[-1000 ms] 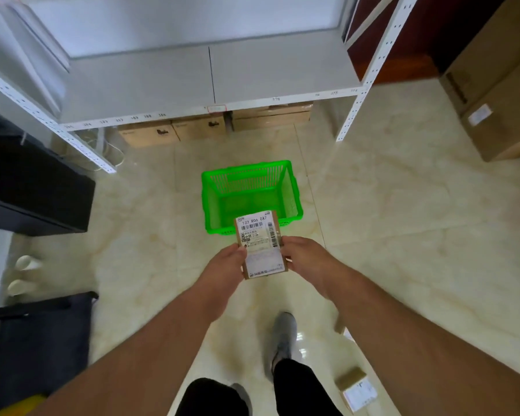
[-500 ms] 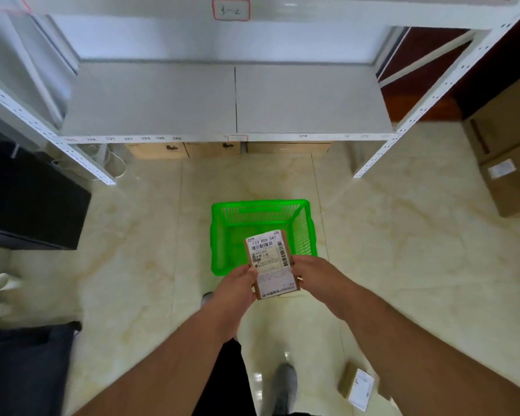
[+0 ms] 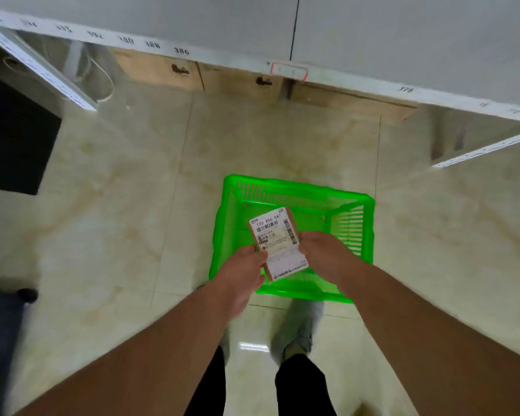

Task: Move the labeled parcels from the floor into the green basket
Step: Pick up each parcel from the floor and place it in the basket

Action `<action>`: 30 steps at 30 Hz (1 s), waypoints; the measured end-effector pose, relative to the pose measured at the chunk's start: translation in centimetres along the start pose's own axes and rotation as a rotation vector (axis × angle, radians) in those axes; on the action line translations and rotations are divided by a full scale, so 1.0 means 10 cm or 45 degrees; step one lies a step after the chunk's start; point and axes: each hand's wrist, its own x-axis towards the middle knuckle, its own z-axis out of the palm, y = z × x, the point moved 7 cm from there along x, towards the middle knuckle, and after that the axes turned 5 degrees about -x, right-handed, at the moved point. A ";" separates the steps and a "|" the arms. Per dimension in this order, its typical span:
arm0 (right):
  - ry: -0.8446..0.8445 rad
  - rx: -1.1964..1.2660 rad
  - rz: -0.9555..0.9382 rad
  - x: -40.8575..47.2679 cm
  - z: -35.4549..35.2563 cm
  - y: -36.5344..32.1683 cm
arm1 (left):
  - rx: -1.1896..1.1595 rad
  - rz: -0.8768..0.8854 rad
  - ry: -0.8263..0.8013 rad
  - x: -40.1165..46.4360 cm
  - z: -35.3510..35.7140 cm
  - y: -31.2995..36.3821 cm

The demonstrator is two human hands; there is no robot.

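A small brown parcel (image 3: 278, 243) with a white shipping label facing up is held above the green basket (image 3: 296, 192). My left hand (image 3: 243, 273) grips its left edge and my right hand (image 3: 324, 255) grips its right edge. The slatted plastic basket stands on the tiled floor just ahead of my feet, and the part of its inside that shows holds nothing. No other parcel is visible on the floor in this view.
A white metal shelf (image 3: 373, 40) with numbered tags overhangs the far side, with cardboard boxes (image 3: 240, 81) beneath it. A black block (image 3: 15, 139) stands at the left. A shelf leg (image 3: 481, 151) slants in at the right. My shoes (image 3: 297, 334) are just behind the basket.
I have stepped toward the basket, so it now lies directly under the parcel. Both hands kept hold of the parcel. The parcels on the floor at lower right have left the view.
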 end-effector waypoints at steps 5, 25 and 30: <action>0.003 -0.235 0.005 1.32 0.25 0.28 | -0.069 -0.074 0.082 1.31 -0.17 -0.43; 0.072 -1.233 -0.401 3.13 0.92 -0.21 | -0.820 -0.098 0.178 3.45 -0.35 -0.86; 0.099 -1.020 -0.512 3.15 0.98 -0.19 | -0.837 -0.039 0.146 3.51 -0.37 -0.78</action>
